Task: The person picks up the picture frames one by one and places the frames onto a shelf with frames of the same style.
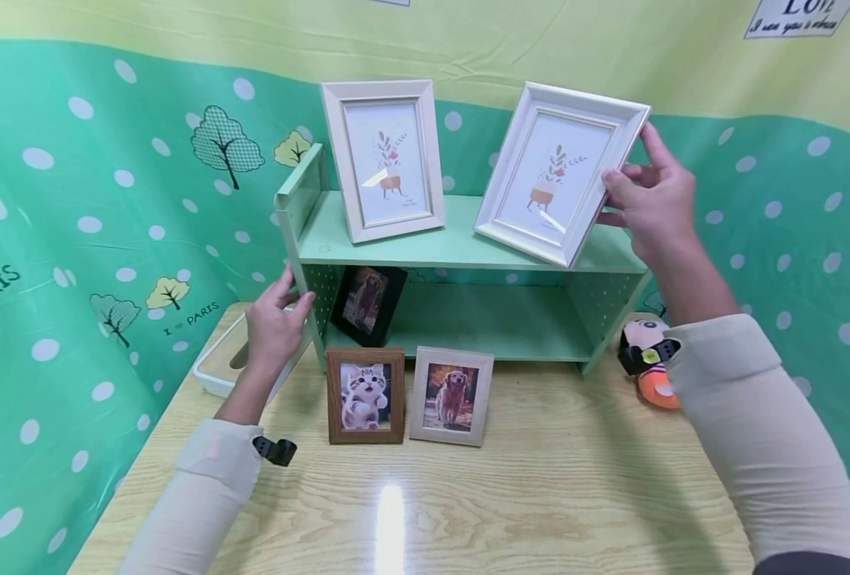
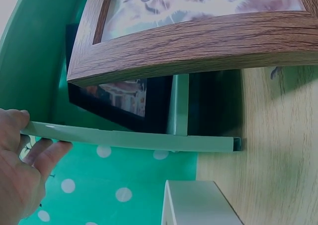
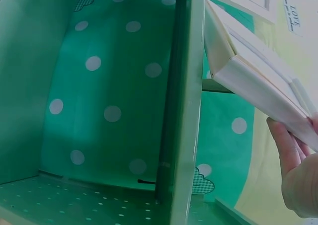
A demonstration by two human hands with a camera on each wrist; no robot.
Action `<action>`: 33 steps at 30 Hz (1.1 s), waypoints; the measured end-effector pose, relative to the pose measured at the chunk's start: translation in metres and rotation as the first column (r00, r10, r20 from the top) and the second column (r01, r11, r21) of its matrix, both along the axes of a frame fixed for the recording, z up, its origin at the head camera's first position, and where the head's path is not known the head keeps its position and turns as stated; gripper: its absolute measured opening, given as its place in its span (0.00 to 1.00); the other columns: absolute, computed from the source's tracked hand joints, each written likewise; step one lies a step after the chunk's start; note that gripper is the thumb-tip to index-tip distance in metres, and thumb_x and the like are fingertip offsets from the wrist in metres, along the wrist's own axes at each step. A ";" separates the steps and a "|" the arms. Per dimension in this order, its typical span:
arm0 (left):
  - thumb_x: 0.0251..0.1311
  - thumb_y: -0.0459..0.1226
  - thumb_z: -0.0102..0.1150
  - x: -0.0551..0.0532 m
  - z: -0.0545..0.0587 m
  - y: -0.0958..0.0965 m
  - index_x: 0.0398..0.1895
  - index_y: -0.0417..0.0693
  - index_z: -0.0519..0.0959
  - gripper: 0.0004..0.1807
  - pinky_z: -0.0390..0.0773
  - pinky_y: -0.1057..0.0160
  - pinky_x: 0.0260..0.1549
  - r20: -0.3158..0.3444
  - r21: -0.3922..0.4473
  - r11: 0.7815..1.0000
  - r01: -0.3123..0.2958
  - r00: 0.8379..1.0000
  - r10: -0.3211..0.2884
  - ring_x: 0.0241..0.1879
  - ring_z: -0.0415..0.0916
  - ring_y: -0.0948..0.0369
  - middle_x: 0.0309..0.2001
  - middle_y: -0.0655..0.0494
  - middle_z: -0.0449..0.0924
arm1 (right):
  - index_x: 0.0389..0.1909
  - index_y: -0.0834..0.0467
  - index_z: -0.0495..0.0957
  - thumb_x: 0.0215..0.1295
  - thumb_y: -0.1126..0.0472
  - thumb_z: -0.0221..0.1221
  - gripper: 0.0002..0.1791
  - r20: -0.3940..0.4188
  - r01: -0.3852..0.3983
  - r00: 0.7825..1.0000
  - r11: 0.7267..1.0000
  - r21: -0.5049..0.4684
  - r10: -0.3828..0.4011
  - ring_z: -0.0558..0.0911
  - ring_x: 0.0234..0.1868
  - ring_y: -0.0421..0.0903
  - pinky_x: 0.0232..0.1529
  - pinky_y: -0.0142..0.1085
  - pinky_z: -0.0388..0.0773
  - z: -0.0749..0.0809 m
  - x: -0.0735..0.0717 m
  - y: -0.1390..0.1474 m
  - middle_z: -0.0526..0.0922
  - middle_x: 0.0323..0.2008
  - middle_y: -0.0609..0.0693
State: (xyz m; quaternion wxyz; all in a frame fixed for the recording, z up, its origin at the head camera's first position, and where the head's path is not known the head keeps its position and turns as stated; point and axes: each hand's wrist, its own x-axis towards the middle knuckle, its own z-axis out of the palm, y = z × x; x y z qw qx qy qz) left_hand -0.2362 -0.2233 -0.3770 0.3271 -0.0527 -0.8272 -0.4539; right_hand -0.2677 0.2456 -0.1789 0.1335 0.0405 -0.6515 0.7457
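Observation:
My right hand (image 1: 658,200) pinches the right edge of a white picture frame (image 1: 493,212) with a potted-plant print. The frame is tilted, its lower edge close to the top of the green shelf (image 1: 439,303); the right wrist view shows its side and back corner. Beside it on the shelf top leans a similar cream picture frame (image 1: 353,172). My left hand (image 1: 276,323) touches the shelf's left side panel (image 2: 134,137) near its front edge, fingers extended. A black picture frame (image 1: 396,299) with a dog photo leans inside the lower compartment at the left.
Before the shelf stand a brown wooden frame (image 1: 365,437) with a kitten picture and a whitish frame (image 1: 446,435) with a dog photo. A white box (image 1: 212,383) lies left of the shelf. A plush toy (image 1: 657,390) sits at right on the wooden table (image 1: 540,495).

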 end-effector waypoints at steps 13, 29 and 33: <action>0.66 0.32 0.65 0.000 0.001 -0.001 0.74 0.52 0.67 0.34 0.88 0.53 0.45 -0.007 -0.002 1.000 -0.002 1.000 0.002 0.51 0.86 0.42 0.62 0.41 0.81 | 0.70 0.24 0.67 0.64 0.65 0.67 0.41 0.001 0.064 0.998 0.997 0.032 -0.064 0.90 0.38 0.49 0.33 0.44 0.90 0.000 -0.010 -0.007 0.81 0.46 0.51; 0.67 0.32 0.64 -0.001 0.000 -0.001 0.74 0.51 0.67 0.33 0.88 0.54 0.44 -0.001 -0.011 1.000 -0.011 1.000 0.011 0.51 0.86 0.42 0.62 0.41 0.81 | 0.70 0.25 0.66 0.65 0.67 0.66 0.42 -0.018 0.066 0.998 0.997 0.038 -0.065 0.90 0.38 0.49 0.34 0.45 0.90 -0.001 -0.015 -0.015 0.79 0.44 0.51; 0.67 0.32 0.64 -0.001 0.000 -0.001 0.74 0.51 0.67 0.33 0.88 0.55 0.43 -0.001 -0.010 1.000 -0.015 1.000 0.015 0.50 0.86 0.41 0.62 0.41 0.81 | 0.71 0.25 0.66 0.65 0.66 0.67 0.42 -0.038 0.066 0.997 0.996 0.056 -0.064 0.90 0.37 0.47 0.32 0.43 0.90 -0.003 -0.016 -0.017 0.80 0.43 0.51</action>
